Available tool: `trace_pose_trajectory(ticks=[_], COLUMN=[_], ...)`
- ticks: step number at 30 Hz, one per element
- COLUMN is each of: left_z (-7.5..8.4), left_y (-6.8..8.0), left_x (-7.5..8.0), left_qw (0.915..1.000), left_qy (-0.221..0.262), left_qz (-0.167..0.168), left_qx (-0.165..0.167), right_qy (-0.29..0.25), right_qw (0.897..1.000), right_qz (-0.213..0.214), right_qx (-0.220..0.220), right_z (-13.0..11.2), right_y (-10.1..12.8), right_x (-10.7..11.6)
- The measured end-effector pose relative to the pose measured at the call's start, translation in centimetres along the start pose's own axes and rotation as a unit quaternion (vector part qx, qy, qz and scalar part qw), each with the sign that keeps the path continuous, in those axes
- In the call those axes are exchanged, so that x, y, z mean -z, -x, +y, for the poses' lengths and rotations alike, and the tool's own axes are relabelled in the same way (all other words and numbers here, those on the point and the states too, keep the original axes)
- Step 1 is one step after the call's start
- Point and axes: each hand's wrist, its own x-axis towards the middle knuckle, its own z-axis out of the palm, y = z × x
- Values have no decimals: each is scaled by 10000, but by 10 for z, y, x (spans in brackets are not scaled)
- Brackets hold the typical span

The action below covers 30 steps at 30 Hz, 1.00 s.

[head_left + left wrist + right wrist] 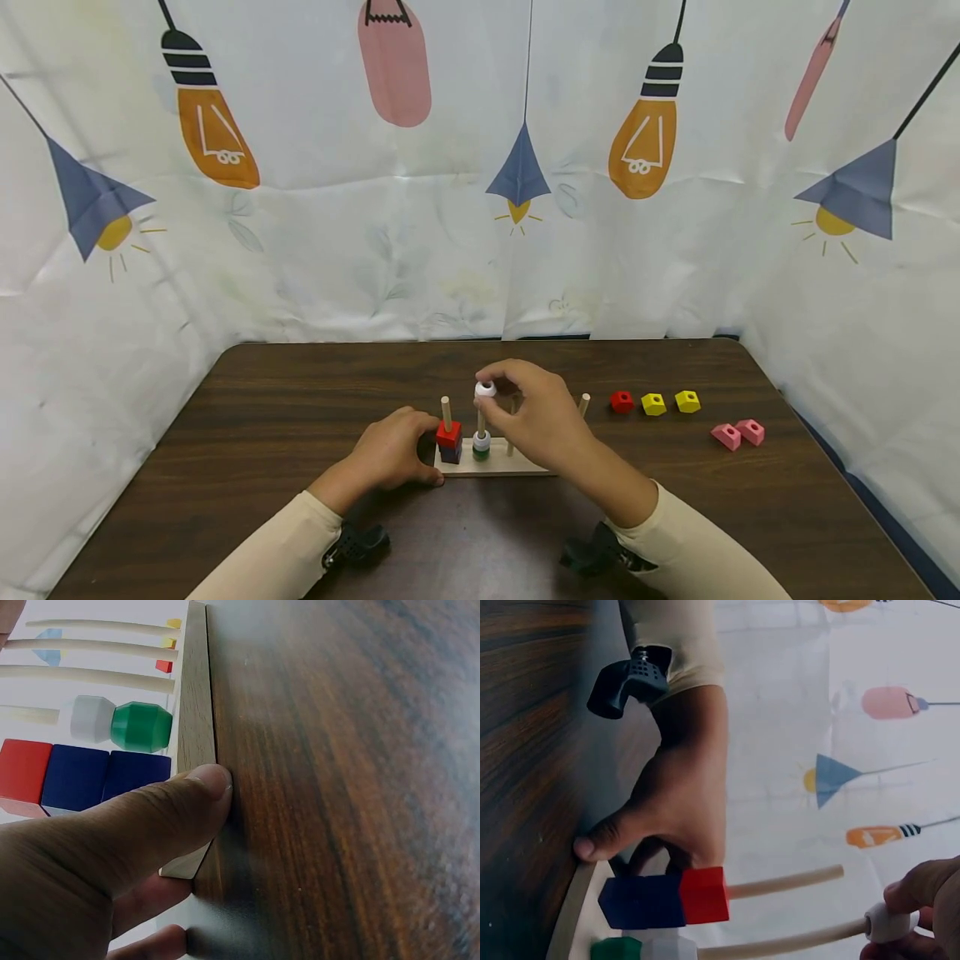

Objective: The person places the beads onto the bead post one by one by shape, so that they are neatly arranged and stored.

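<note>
White bead (484,394) pinched at the peg board (491,469)

The right hand's (543,412) grip pinches it at the tip of the second peg (481,423); the left hand (392,450) clasps the board's left end. The board sits on a brown tabletop (300,392) before a white curtain (315,258). It has five pegs: leftmost, two blue blocks (79,774), one red block (448,435); second, one green bead (142,726), one lower white bead (91,718). Right of the board lie one loose red block (622,402), two yellow blocks (653,405), two pink blocks (726,437).
</note>
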Motion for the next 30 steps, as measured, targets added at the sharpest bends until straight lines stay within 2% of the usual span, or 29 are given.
trace_pose_trajectory(ticks=[13, 18, 30], left_z=[0, 1, 1], left_y=[0, 0, 1], left_x=[-1, 0, 0], left_qw=[9999, 9999, 9999], left_qy=[47, 35, -53], left_qz=[-2, 9, 23], left_qx=[89, 98, 87], right_qy=[-147, -301, -779], right_qw=[9993, 9989, 9937], right_qz=[-88, 6, 313], right_qx=[-327, -350, -742], right_z=[9, 16, 26], right_y=[7, 11, 19], right_x=[-19, -26, -38])
